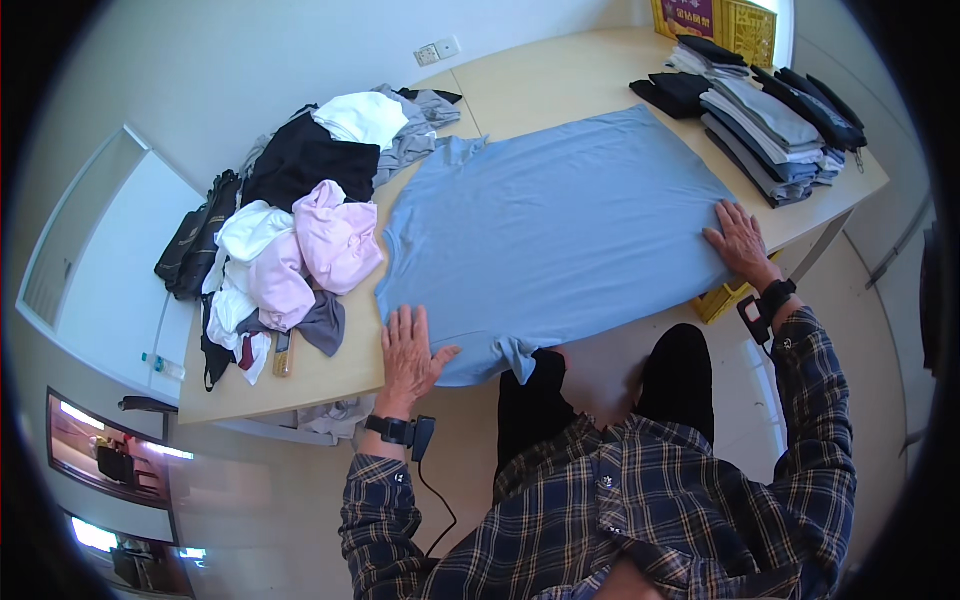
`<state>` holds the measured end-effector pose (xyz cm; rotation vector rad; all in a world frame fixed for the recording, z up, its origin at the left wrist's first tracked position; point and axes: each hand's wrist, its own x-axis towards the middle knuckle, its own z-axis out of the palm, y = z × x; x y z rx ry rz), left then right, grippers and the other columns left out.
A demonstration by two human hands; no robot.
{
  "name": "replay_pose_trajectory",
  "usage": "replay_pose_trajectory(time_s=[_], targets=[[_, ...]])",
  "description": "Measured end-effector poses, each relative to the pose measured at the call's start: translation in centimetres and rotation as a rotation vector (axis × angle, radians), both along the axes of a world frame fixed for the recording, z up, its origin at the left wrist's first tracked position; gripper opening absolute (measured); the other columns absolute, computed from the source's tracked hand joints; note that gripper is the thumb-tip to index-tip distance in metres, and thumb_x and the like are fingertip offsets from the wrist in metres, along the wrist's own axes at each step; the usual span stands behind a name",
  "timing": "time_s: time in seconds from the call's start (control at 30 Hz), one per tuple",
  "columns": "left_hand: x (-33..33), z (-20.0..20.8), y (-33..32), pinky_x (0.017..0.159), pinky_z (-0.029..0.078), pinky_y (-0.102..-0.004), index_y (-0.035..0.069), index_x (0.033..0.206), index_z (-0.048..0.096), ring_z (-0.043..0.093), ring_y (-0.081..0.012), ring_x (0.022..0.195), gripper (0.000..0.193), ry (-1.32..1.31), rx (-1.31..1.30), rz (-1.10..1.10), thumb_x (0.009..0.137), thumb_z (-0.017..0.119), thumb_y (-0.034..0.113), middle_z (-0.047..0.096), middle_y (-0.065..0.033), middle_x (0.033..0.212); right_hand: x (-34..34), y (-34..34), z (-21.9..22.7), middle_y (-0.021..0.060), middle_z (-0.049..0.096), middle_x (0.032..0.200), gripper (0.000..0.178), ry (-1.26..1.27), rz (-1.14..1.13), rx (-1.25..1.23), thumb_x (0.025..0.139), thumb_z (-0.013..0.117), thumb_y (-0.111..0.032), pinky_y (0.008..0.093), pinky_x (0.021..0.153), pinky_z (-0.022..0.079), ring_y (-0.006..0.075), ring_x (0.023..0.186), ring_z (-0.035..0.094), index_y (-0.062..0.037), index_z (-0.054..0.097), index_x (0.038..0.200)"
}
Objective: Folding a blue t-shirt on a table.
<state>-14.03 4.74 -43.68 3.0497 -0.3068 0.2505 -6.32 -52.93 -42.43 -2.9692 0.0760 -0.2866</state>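
A light blue T-shirt lies spread out sideways across the wooden table, its neck end toward the left and its hem toward the right. One sleeve hangs at the near table edge, slightly bunched. My left hand rests flat with fingers outstretched on the shirt's near left part, beside the shoulder. On the near right corner, by the hem, my right hand lies with its fingers spread. Neither hand grips the cloth. Small creases run over the shirt's surface.
A loose heap of clothes, black, white, grey and pink, covers the table's left side, with a black bag beside it. Folded clothes are stacked at the far right. A yellow box stands at the back, near a wall socket.
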Motion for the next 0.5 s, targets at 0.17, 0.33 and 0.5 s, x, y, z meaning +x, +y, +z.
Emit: replay_pose_trajectory(time_s=[0.17,0.33,0.5], targets=[[-1.9,-0.5,1.9,0.113,0.021,-0.0522,-0.003,0.145,0.029,0.025,-0.0448,0.138,0.088,-0.058,-0.015,-0.005,0.088,0.052,0.060,0.029,-0.0291,0.148,-1.2,-0.2,-0.1,0.0172,0.033,0.149,0.066,0.017,0.010,0.008,0.093,0.047,-0.049,0.0495,0.115,0.016,0.0321,0.141,0.025,-0.0041,0.039,0.141],[-1.8,3.3,2.3,0.109,0.028,-0.0532,-0.007,0.138,0.037,0.037,-0.0440,0.131,0.079,0.080,-0.048,-0.055,0.088,0.056,0.052,0.040,-0.0296,0.140,0.8,-0.3,2.8,0.0180,0.050,0.131,0.057,0.120,0.013,-0.070,0.091,0.052,-0.046,0.0495,0.107,0.028,0.0332,0.127,0.041,-0.0027,0.053,0.127],[5.5,6.0,1.3,0.104,0.032,-0.0538,-0.006,0.134,0.043,0.043,-0.0427,0.126,0.073,0.076,-0.265,-0.096,0.089,0.056,0.050,0.047,-0.0286,0.134,7.3,5.0,0.9,0.0181,0.057,0.116,0.048,-0.160,0.244,-0.075,0.088,0.058,-0.044,0.0479,0.097,0.035,0.0333,0.114,0.049,-0.0034,0.059,0.115]])
